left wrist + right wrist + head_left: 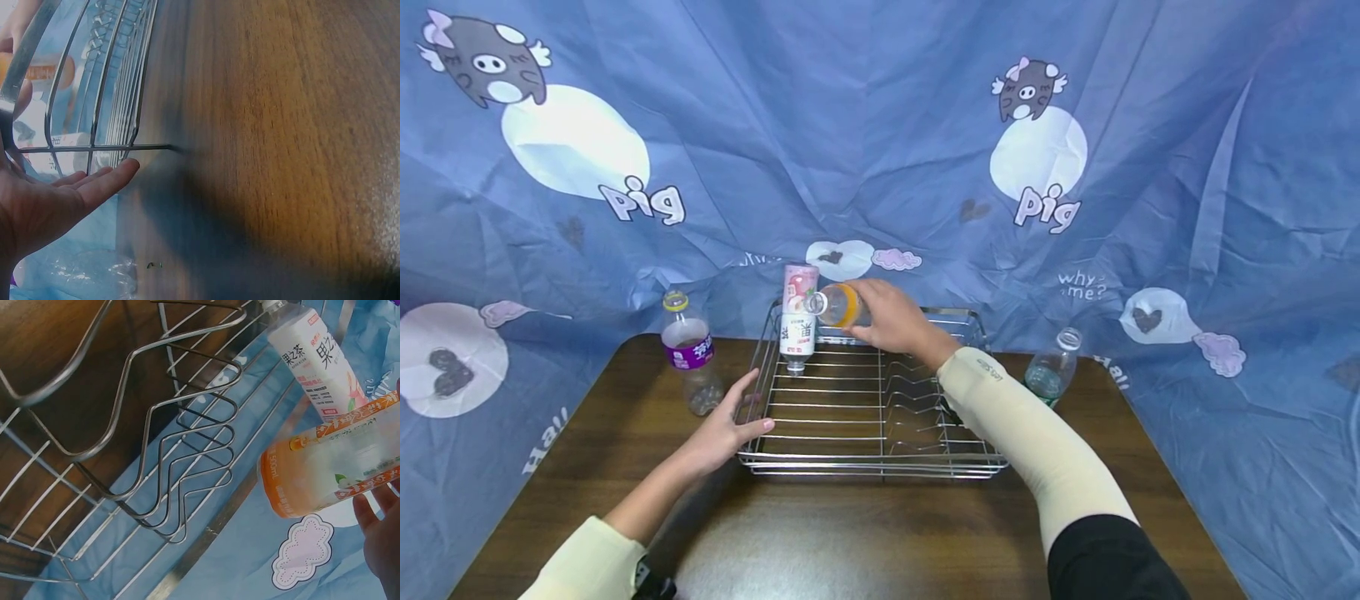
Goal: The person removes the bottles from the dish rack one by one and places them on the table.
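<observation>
A wire dish rack [880, 458] stands on the table. My right hand [891, 317] grips an orange-banded clear plastic bottle [844, 306] over the rack's back part. That bottle lies nearly level, its bare mouth to the left; its orange base [278, 481] shows in the right wrist view. Just left of it, a pink-and-white labelled bottle [799, 312] stands upside down in the rack's back left corner. At the rack's left side, my left hand [726, 429] touches the wires with straight fingers [109, 186]; its thumb reaches over the front left corner.
Left of the rack a purple-labelled bottle [691, 354] with a yellow neck stands on the table [820, 533]. A clear bottle with a green label [1051, 375] stands to the right. Wavy wire dividers [156, 444] fill the rack's right part. A blue printed cloth [880, 150] hangs behind.
</observation>
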The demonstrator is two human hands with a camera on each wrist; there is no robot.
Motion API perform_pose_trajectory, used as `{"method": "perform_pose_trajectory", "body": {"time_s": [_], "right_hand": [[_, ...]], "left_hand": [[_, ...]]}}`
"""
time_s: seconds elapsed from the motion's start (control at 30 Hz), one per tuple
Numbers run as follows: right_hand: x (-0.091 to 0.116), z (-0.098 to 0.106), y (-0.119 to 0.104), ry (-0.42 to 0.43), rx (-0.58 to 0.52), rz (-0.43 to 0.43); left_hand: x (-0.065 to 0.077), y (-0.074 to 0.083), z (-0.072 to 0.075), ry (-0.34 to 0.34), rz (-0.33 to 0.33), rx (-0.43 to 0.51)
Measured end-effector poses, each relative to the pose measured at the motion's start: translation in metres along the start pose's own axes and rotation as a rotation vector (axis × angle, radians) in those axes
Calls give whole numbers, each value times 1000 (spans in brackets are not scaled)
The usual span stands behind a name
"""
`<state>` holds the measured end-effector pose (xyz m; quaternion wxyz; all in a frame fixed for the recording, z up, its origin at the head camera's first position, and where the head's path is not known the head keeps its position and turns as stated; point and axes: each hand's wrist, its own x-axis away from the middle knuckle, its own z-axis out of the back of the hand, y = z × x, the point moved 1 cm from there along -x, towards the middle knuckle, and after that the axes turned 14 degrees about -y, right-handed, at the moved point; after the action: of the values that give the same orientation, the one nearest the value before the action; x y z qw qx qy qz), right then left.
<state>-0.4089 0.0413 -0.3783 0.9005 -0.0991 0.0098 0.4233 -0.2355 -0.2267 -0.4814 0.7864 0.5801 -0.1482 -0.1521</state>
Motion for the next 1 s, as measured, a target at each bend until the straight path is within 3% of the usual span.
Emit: {"method": "perform_pose_trajectory", "body": {"time_s": [0.53, 0.8, 1.0], "right_hand": [[1, 1, -5, 26, -164, -88], [2, -2, -8, 46, -378, -119], [4, -1, -8, 54, -403, -141]], "left_hand": [[-1, 0, -1, 7, -4, -14], [1, 0, -1, 9, 0, -9], [1, 3, -1, 1, 2, -2]]}}
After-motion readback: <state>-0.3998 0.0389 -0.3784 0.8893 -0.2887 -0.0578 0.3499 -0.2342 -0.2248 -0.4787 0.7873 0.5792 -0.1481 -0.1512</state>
